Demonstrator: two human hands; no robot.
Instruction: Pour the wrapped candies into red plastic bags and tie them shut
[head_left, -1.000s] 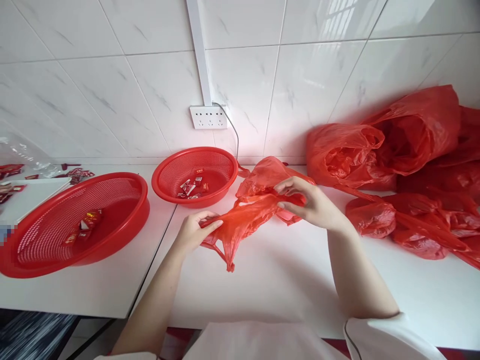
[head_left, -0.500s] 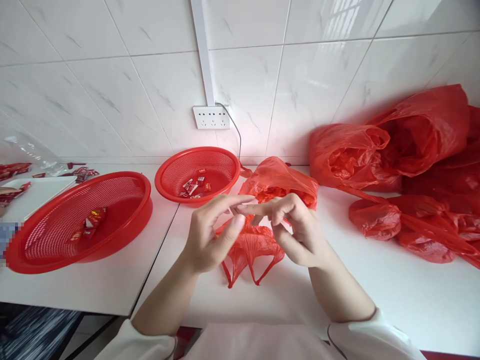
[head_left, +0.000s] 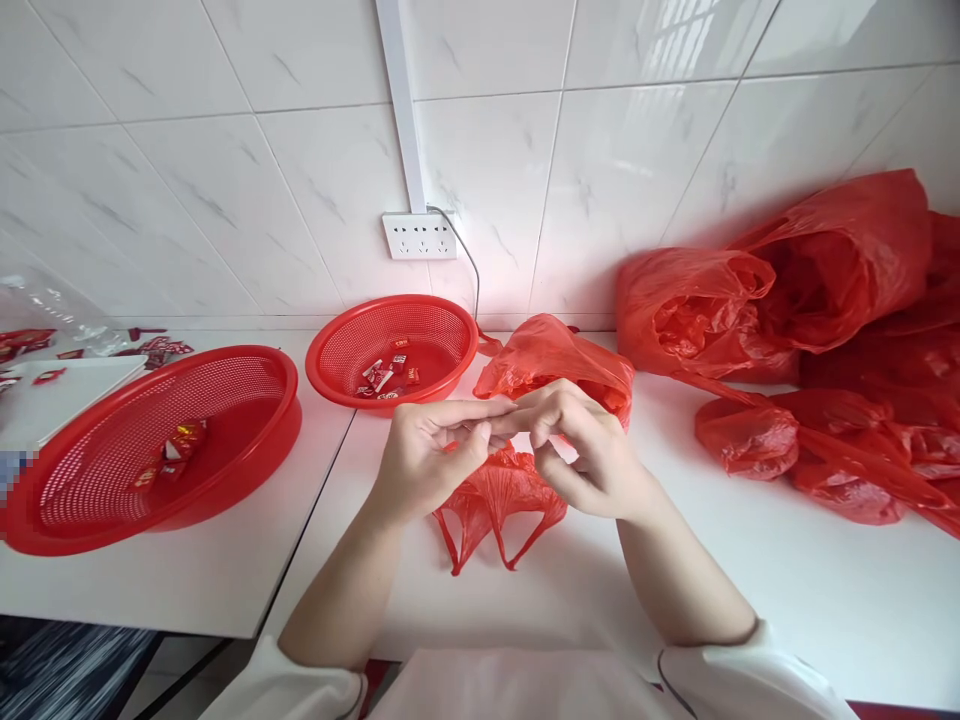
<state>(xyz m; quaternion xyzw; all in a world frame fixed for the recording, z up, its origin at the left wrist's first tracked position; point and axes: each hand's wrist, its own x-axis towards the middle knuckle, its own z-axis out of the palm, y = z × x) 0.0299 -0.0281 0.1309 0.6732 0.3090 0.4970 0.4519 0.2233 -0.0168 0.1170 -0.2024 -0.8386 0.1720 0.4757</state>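
Observation:
My left hand (head_left: 435,455) and my right hand (head_left: 589,455) meet above the table. The thumb and fingers of the left hand close around the outstretched fingertip area of the right. No object shows between them. On the right hand, other fingers bend loosely, with a gap to the thumb. Directly below lies a red plastic bag (head_left: 499,505), its handles spread toward me. Another crumpled red bag (head_left: 559,350) sits just behind the hands. A red perforated basket (head_left: 319,365) at the back holds several small wrapped packets (head_left: 379,375).
To the left, a larger red basket (head_left: 281,420) holds a few wrapped packets (head_left: 180,445). Full red bags (head_left: 832,270) crowd the right side by the tiled wall. A socket panel (head_left: 420,236) with a cable is on the wall. A white tray (head_left: 90,385) stands far left.
My hands have come closer together, the left thumb and fingers closing onto the right fingers. At far left, a co-worker's hand has left the white tray. Bags and baskets stay put.

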